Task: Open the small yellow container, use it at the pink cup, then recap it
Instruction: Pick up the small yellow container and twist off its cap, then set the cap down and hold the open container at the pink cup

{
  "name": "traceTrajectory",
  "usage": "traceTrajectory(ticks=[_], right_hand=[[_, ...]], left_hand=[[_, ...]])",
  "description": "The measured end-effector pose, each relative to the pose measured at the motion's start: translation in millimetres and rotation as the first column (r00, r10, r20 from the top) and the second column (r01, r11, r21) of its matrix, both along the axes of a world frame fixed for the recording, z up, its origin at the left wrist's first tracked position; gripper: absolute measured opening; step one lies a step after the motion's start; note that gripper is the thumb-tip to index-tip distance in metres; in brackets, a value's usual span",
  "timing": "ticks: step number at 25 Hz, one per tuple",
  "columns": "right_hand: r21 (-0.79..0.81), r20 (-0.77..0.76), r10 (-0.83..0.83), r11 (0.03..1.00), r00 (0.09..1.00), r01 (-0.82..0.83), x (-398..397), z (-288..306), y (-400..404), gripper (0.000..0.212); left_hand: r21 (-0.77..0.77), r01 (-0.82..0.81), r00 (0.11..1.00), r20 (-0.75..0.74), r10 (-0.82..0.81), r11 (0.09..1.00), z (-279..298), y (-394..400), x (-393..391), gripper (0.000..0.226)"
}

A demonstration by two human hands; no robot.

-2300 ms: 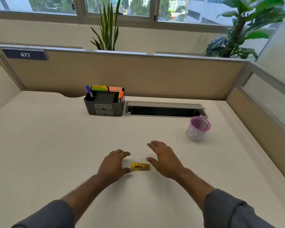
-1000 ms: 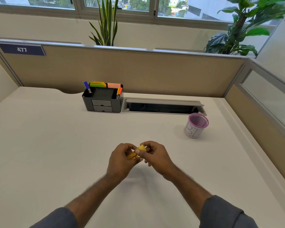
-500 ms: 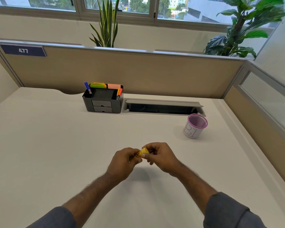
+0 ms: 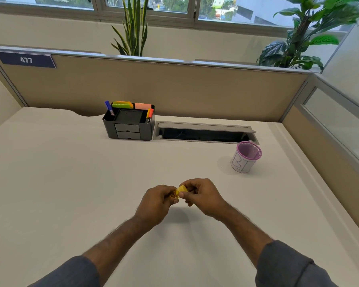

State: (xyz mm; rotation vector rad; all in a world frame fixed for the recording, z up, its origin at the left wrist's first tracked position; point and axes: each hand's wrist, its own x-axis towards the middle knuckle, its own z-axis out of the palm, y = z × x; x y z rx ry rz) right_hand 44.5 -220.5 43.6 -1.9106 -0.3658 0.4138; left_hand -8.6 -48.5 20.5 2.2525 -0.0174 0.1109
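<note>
Small yellow container (image 4: 180, 192) held up off the table (image 4: 50, 183), between both hands, near the middle of the near half of the surface. Left hand (image 4: 155, 201) curled around the container's left end, fingers (image 4: 167, 193) clamped on it, most of that end hidden inside the grip. Right hand (image 4: 202, 196) closed on the right end, thumb and forefinger pinched on the brighter yellow part, likely the cap. Cannot tell whether the cap is seated or already loose. Hands touching or nearly touching each other around the container, a soft shadow beneath on the table. Dark grey sleeves (image 4: 288, 268) pushed up the forearms.

Pink cup (image 4: 246, 157) standing upright, well apart from the container, beyond it and to its right. Mesh wall with a pink rim, a white paper label with drawn marks wrapped around the lower part. Inside of the cup not readable from here.

Grey desk organiser (image 4: 129, 125) beyond the container and to its left, against the partition (image 4: 195, 92), holding a blue pen, an orange marker and coloured sticky notes. Open cable tray (image 4: 203, 132) just beside the organiser, between it and the pink cup. Number plate (image 4: 26, 60) reading 477 on the partition, far to the container's left. Two potted plants behind the partition, under the windows.
</note>
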Motion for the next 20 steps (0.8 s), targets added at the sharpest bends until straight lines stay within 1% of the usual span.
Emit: traceTrajectory(ticks=[3, 6, 10, 13, 15, 17, 19, 20], right_hand=[[0.006, -0.026, 0.021, 1.0, 0.999, -0.021, 2.1, 0.8, -3.2, 0.018], [0.064, -0.042, -0.045, 0.997, 0.998, 0.048, 5.0, 2.4, -7.1, 0.018], [0.211, -0.178, -0.107, 0.967, 0.978, 0.144, 6.2, -3.2, -12.3, 0.024], [0.247, -0.233, -0.105, 0.955, 0.967, 0.163, 0.4, -17.0, -10.5, 0.029], [0.185, -0.187, -0.13, 0.969, 0.974, 0.165, -4.7, -29.1, -8.5, 0.024], [0.047, -0.067, -0.188, 0.98, 0.98, 0.192, -9.2, -43.1, -6.3, 0.019], [-0.085, 0.059, -0.22, 0.971, 0.974, 0.224, -13.7, -56.2, -4.6, 0.023], [-0.121, 0.097, -0.224, 0.965, 0.97, 0.235, -15.8, -61.4, -3.9, 0.025]], left_hand=[[0.006, 0.003, 1.0, -0.018, -0.003, 1.0, -2.5, -0.4, 0.1, 0.009], [0.002, -0.048, 0.997, -0.06, 0.048, 0.999, -6.6, 2.4, 1.4, 0.011], [-0.044, -0.093, 0.992, -0.087, 0.089, 0.995, -12.3, 5.4, 1.9, 0.016], [-0.046, -0.109, 0.993, -0.06, 0.107, 0.993, -16.5, 4.4, 2.8, 0.023], [-0.038, -0.131, 0.99, -0.056, 0.128, 0.991, -18.8, 5.0, 3.1, 0.024], [-0.048, -0.152, 0.987, -0.061, 0.149, 0.987, -20.6, 6.4, 2.6, 0.024], [-0.066, -0.164, 0.986, -0.053, 0.161, 0.984, -21.9, 7.0, 0.9, 0.024], [-0.075, -0.172, 0.984, -0.05, 0.169, 0.982, -22.3, 7.1, -0.1, 0.024]])
